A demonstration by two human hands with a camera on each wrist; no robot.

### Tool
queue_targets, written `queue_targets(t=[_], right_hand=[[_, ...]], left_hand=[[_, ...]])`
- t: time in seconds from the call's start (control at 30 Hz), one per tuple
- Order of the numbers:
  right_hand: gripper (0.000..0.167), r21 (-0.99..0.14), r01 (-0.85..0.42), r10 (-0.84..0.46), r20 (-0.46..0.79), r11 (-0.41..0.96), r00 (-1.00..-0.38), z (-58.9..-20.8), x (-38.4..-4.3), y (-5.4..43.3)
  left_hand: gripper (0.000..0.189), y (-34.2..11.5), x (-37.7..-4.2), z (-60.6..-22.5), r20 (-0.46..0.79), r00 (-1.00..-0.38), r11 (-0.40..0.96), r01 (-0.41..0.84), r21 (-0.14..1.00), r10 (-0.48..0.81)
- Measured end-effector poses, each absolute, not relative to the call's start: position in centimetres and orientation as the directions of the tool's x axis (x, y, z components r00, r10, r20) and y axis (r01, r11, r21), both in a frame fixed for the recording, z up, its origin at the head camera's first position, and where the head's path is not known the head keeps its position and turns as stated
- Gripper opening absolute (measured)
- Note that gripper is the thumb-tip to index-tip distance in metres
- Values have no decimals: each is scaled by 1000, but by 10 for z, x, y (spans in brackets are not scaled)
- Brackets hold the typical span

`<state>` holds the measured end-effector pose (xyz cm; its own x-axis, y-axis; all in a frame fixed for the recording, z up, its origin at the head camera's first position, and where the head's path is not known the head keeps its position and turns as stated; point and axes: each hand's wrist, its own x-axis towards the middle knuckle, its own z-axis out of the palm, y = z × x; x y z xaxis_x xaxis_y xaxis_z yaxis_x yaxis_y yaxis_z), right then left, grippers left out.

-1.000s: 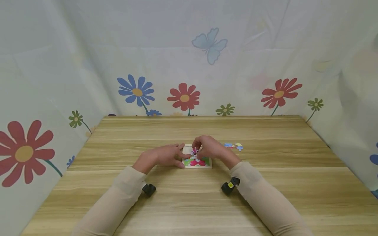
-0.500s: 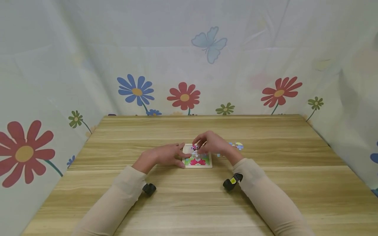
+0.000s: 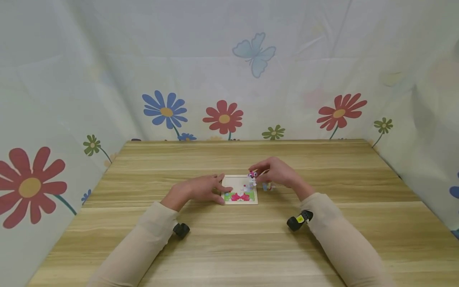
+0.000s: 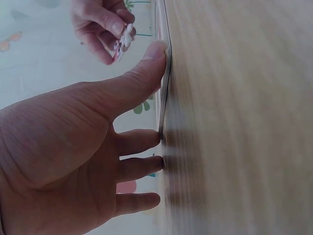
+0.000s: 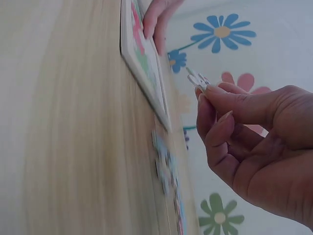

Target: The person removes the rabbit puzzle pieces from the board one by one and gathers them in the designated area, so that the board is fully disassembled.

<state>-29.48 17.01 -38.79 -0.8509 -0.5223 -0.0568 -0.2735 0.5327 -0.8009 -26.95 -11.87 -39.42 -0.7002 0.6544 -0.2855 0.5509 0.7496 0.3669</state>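
Observation:
A small jigsaw board [image 3: 234,181] with a pale wooden rim lies mid-table. Green and pink pieces fill its near part, while bare wood shows in its far part. My left hand [image 3: 206,188] rests at the board's left side with fingers spread, thumb at the near corner. The left wrist view shows that thumb on the rim [image 4: 165,98] and the other fingers fairly straight. Between thumb and fingertips, my right hand [image 3: 279,172] pinches a puzzle piece [image 3: 252,177] with a pink top and cartoon eyes, raised over the board's right edge.
Several loose puzzle pieces [image 3: 267,186] lie flat on the table just right of the board, partly hidden under my right hand in the head view. The wooden tabletop [image 3: 229,247] runs back to a flower-printed curtain [image 3: 193,71].
My right hand has lifted the eyed puzzle piece from the board's middle and carried it to the right, uncovering more bare wood. The left hand has stayed still.

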Motion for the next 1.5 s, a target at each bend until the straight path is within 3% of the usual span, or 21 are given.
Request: queue_targets(t=[0.23,0.43,0.67,1.5], right_hand=[[40,-820,-197,-459,-88,538,-884,-385,-287,210],[41,-855,-67,-432,-190,514,-882,-385,-287,228],[37,-794,-27,-401,-278,607,-873,-386,-286,234],[30,-660,-138,-411,-278,738,-868,-387,-283,221]], left_hand=[[56,-117,-270,-393,-287,-697,747,551,371,657],[57,-118,-271,-395,-292,-715,764,526,373,635],[57,-118,-270,-399,-274,-702,743,544,390,657],[57,-119,-270,-396,-276,-716,756,525,391,641]])
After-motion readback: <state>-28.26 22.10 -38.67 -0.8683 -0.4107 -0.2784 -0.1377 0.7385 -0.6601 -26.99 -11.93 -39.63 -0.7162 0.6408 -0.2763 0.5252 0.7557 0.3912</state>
